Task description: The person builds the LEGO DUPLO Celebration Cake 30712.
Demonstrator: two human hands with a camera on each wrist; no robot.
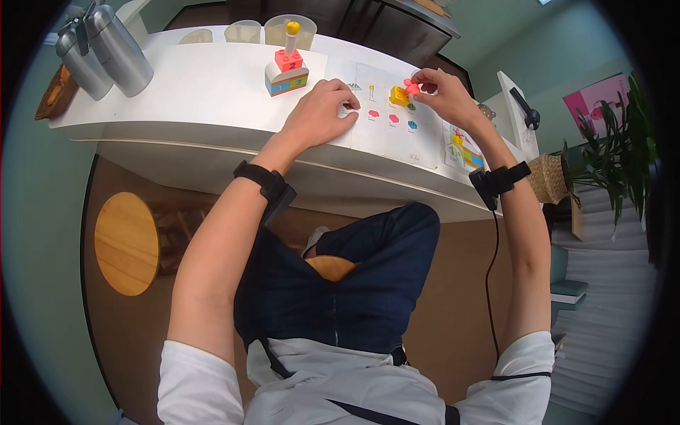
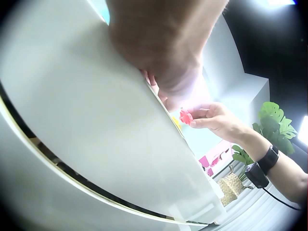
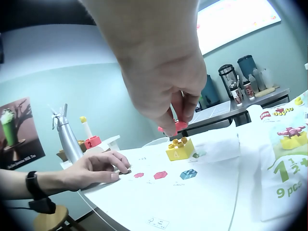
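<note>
My right hand (image 1: 443, 95) pinches a pink flower-shaped toy piece (image 2: 186, 116) between thumb and fingers. Just below it, a yellow brick (image 3: 180, 150) marked 4 stands on a printed paper sheet (image 1: 379, 142). My left hand (image 1: 324, 113) rests at the sheet's left side, fingers loosely bent and fingertips on the paper. Beyond that hand stands a stack: a blue, green and orange numbered base (image 1: 287, 83), a pink brick (image 1: 288, 61) marked 2, and a white candle piece (image 1: 291, 42) with a yellow top. Small pictures of toy parts are printed on the sheet.
A toy packet (image 3: 291, 159) lies right of the sheet. Two metal flasks (image 1: 119, 53) and a wooden tray (image 1: 55, 93) stand at the counter's left end. Clear containers (image 1: 290, 30) line the back. The counter's curved front edge (image 1: 212, 145) runs before my knees.
</note>
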